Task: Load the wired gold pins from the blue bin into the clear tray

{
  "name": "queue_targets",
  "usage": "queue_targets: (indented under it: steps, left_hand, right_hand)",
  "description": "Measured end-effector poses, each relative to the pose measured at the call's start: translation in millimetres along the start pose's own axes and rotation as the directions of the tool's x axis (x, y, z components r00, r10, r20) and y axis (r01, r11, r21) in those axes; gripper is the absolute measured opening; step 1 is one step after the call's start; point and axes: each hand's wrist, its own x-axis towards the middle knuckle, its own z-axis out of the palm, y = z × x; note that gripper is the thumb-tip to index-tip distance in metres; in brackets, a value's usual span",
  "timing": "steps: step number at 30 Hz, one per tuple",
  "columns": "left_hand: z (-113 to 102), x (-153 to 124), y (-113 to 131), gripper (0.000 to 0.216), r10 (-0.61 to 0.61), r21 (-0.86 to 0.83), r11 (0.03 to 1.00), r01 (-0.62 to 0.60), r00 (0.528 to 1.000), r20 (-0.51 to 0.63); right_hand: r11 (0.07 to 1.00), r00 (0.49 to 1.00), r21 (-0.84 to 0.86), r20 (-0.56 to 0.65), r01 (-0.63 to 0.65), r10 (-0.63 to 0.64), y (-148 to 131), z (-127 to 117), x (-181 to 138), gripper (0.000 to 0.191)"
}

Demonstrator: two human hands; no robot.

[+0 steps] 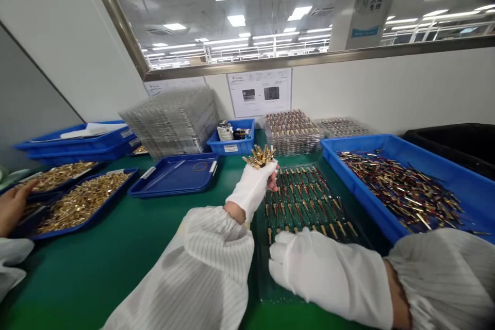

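Observation:
My left hand [255,183], in a white glove with bare fingertips, is closed around a bunch of slim gold-coloured metal parts [260,157], whose ends stick out above the fist. It hovers by the upper left of a clear plastic tray [266,289]. In that tray lie rows of gold-tipped parts with dark and red bodies [299,211]. My right hand [320,273], gloved in white, rests low over the tray's front rows, fingers curled together and pointing left. Whatever its fingertips hold is hidden beneath the glove.
Right of the tray is a blue bin [359,196] of loose red-and-gold parts. Filled clear trays [294,131] are stacked behind. Left stand a blue tray [174,175], a stack of clear trays [170,121] and gold parts [83,201]. Another person's hand [15,206] reaches in at far left.

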Motion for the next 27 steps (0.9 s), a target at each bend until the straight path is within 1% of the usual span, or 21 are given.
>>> queue_targets:
  steps: [2,4,6,9,11,12,13,14,15,16,17,18,19,20,21,22,23,25,27]
  left_hand:
    - [2,-1,1,0.009,-0.005,0.009,1.000,0.005,1.000,-0.017]
    - [2,-1,1,0.010,-0.017,0.011,1.000,0.017,1.000,-0.019]
    - [2,1,1,0.010,-0.034,0.015,0.999,0.034,0.999,-0.018]
    - [2,2,-1,0.010,-0.046,0.015,0.999,0.047,0.999,-0.004]
    - [1,1,-1,0.010,-0.042,0.009,0.999,0.042,0.999,0.016]
    - [1,1,-2,0.010,-0.040,0.006,0.999,0.040,0.999,0.028]
    - [1,0,-2,0.010,-0.040,0.002,0.999,0.040,0.998,0.041]
    - [0,0,-2,0.010,-0.042,-0.006,0.999,0.043,0.998,0.056]
    - [-1,0,-2,0.010,-0.045,-0.018,0.999,0.046,0.996,0.073]
    - [-1,0,-2,0.010,-0.049,-0.033,0.998,0.052,0.994,0.096]
    - [-2,0,-3,0.011,-0.053,-0.052,0.997,0.059,0.991,0.124]
    - [-2,0,-4,0.011,-0.053,-0.074,0.995,0.065,0.987,0.153]
    - [-1,0,-6,0.011,-0.053,-0.096,0.993,0.071,0.982,0.180]
    - [0,0,-7,0.012,-0.055,-0.112,0.991,0.079,0.977,0.205]
    - [1,-2,-9,0.013,-0.057,-0.116,0.990,0.085,0.972,0.229]
    - [3,-4,-10,0.015,-0.056,-0.103,0.991,0.083,0.968,0.247]
    - [6,-7,-12,0.016,-0.049,-0.069,0.995,0.069,0.963,0.264]
    - [11,-15,-14,0.018,-0.014,0.030,1.000,0.005,0.953,0.304]
    - [14,-23,-14,0.021,0.027,0.122,0.990,-0.070,0.944,0.328]
  right_hand:
    - [0.993,1.000,0.120,0.013,0.019,-0.020,1,1,-3,0.018]
    - [0.969,0.997,0.247,0.058,0.031,-0.047,11,5,-4,0.018]
    - [0.933,0.988,0.354,0.109,0.068,-0.114,24,12,-2,0.015]
    - [0.881,0.965,0.466,0.190,0.075,-0.183,36,18,0,0.012]
    - [0.845,0.961,0.531,0.197,0.060,-0.192,38,16,-1,0.015]
    - [0.830,0.969,0.555,0.177,0.045,-0.171,39,13,-2,0.018]
    - [0.817,0.983,0.577,0.140,0.017,-0.120,40,9,-3,0.021]
    - [0.803,0.995,0.595,0.096,-0.040,-0.022,42,5,-4,0.022]
    - [0.779,0.992,0.614,0.056,-0.123,0.113,46,2,-5,0.021]
    - [0.733,0.963,0.643,0.023,-0.221,0.270,51,0,-5,0.018]
    - [0.665,0.907,0.681,-0.003,-0.307,0.422,58,-2,-5,0.017]
    - [0.586,0.831,0.719,-0.021,-0.374,0.556,65,-3,-4,0.021]
    - [0.520,0.758,0.753,-0.044,-0.402,0.650,71,-4,-3,0.031]
    - [0.482,0.712,0.777,-0.064,-0.404,0.699,76,-5,-1,0.044]
    - [0.471,0.698,0.795,-0.085,-0.382,0.711,80,-6,0,0.055]
    - [0.489,0.712,0.803,-0.119,-0.341,0.692,82,-7,1,0.063]
    - [0.520,0.738,0.803,-0.157,-0.291,0.657,82,-7,2,0.069]
    - [0.577,0.779,0.793,-0.232,-0.196,0.582,79,-9,2,0.075]
    - [0.669,0.796,0.731,-0.323,-0.134,0.512,75,-10,1,0.078]
